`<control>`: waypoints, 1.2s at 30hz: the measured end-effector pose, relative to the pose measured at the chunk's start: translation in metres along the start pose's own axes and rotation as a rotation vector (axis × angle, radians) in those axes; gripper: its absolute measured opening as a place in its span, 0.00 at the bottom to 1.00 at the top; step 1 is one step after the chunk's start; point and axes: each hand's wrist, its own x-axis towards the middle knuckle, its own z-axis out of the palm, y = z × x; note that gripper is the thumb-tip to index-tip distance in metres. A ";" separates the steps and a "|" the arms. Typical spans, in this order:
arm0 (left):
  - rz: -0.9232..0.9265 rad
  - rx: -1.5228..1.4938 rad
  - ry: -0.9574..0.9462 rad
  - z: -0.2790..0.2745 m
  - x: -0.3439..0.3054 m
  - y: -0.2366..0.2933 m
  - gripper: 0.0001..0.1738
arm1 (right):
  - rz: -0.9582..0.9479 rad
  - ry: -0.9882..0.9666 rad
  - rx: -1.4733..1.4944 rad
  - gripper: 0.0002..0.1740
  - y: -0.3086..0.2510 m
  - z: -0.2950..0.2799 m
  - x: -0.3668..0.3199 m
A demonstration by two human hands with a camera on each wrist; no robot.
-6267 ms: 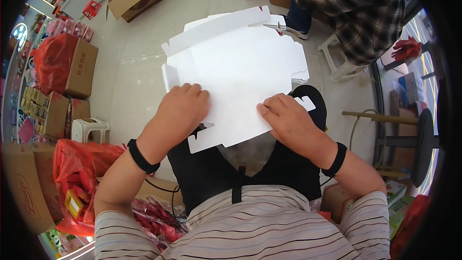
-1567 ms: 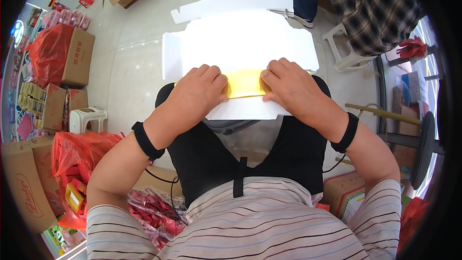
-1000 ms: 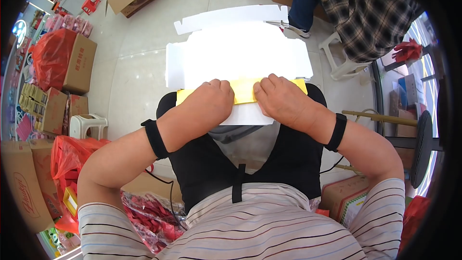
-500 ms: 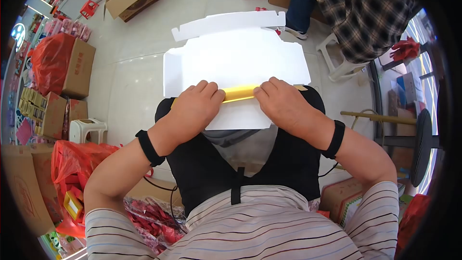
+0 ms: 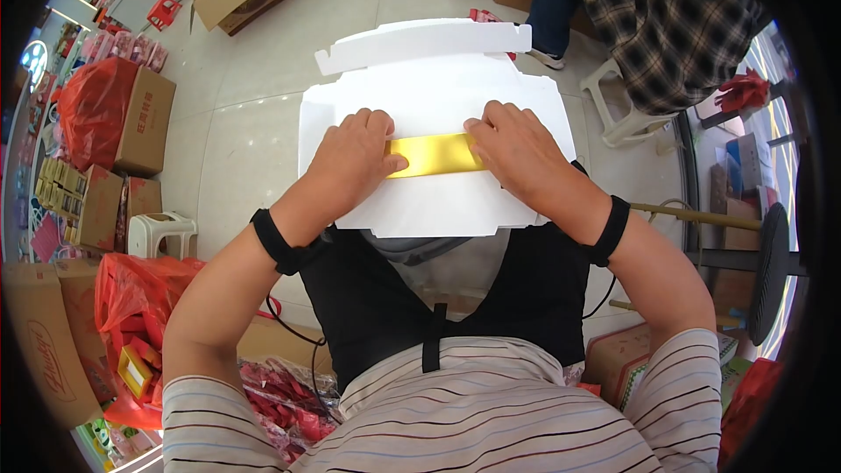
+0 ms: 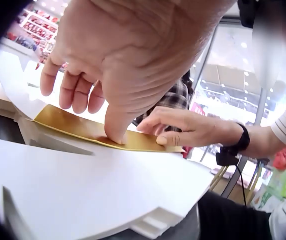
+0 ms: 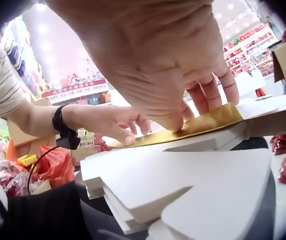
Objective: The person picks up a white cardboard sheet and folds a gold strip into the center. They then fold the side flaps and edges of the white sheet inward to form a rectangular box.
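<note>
The person sits with a white card blank [image 5: 438, 210] laid flat across the lap [image 5: 359, 289], on top of a stack of more blanks [image 7: 128, 200], which I'd say gives a firm, level bed to press against. A narrow gold flap [image 5: 435, 154] lies folded down on the blank, running straight from one hand to the other. The left hand [image 5: 350, 158] covers one end of it and the right hand [image 5: 517, 151] the other. Neither is clenched or gripping: the fingers lie fairly straight, reaching past the far edge of the flap onto the white card, while the left thumb [image 6: 115, 129] and the right thumb [image 7: 170, 120] bear down on the gold face itself. Pinning both ends at once looks meant to hold the flap flat and square along its fold, so it cannot spring up between the hands. Beyond the right hand, well apart, a person in a plaid shirt [image 5: 674, 26] sits on a stool [image 5: 626, 118]
</note>
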 end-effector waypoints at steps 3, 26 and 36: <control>0.187 0.141 0.131 0.007 -0.010 0.003 0.21 | -0.108 0.081 -0.135 0.17 -0.007 -0.001 -0.006; 0.243 0.229 0.089 0.033 -0.072 0.027 0.35 | -0.030 -0.037 0.017 0.30 -0.035 -0.004 -0.062; 0.315 0.238 0.089 0.033 -0.063 0.029 0.32 | -0.030 -0.046 0.048 0.29 -0.018 -0.010 -0.069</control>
